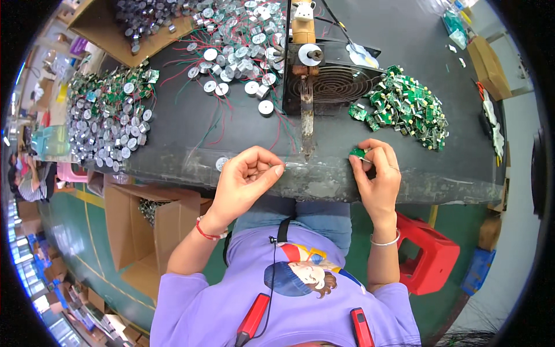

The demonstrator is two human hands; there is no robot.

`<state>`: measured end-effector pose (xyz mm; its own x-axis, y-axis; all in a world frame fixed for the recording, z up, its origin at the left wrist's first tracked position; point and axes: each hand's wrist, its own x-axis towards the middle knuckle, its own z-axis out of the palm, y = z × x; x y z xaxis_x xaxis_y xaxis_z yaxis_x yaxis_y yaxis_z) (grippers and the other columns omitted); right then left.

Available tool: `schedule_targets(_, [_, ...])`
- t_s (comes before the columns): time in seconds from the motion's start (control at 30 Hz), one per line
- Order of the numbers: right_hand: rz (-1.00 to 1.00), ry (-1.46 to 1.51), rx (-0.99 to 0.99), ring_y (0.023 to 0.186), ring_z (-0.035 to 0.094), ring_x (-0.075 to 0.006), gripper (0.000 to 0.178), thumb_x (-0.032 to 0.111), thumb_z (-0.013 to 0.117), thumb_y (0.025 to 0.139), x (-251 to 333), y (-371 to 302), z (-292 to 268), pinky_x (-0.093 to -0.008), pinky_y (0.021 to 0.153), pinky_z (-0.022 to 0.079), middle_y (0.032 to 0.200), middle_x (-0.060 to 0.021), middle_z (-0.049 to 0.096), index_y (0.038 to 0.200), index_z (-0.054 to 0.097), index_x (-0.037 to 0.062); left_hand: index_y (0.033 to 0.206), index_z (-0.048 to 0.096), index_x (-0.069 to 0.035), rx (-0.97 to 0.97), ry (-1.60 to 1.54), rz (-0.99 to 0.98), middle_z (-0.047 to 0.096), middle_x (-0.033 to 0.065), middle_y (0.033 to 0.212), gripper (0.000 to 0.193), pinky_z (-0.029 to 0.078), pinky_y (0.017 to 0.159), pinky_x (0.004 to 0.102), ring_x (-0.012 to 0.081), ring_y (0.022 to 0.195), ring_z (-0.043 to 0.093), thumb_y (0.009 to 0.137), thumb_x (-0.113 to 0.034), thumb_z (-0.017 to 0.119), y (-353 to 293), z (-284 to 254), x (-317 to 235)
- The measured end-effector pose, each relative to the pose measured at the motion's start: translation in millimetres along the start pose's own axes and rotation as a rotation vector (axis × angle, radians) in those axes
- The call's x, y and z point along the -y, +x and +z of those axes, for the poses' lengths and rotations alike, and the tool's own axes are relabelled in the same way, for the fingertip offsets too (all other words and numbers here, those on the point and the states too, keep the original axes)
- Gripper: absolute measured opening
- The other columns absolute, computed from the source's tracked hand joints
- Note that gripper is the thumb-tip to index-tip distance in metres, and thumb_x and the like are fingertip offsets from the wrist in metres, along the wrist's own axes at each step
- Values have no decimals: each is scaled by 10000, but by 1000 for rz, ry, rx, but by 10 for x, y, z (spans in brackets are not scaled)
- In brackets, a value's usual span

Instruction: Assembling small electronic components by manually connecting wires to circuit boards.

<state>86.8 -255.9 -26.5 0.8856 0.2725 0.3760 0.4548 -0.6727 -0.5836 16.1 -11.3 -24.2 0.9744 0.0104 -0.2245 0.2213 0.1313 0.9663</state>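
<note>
My left hand (250,178) is at the table's near edge, thumb and forefinger pinched together. Whatever lies between those fingertips is too small to make out. Just beside its knuckles sits a small round silver motor (221,163), partly hidden by the hand. In my right hand (380,173), a small green circuit board (358,153) is gripped between thumb and fingers. Between the two hands, an upright soldering iron (307,115) points its tip down close to the table, touching neither hand.
Behind the iron stands a black fan (340,84). A heap of green boards (413,107) lies right of it; silver motors with red and green wires (237,55) lie left. Finished-looking motor-and-board pieces (110,121) pile up far left. Cardboard boxes (133,231) and a red stool (430,254) stand below.
</note>
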Motion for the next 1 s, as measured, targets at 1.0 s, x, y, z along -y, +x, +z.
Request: schedule_targets(1.0, [-51,704,-24,797,659,-231,83,-43,615,779,462,-72,207,-305,692,542,941,-184,680,745,541,-24,879,542,-31,78,-123,129,584,26,960,76,365,640,169,25,782,482,879,-49,616,127,207,-52])
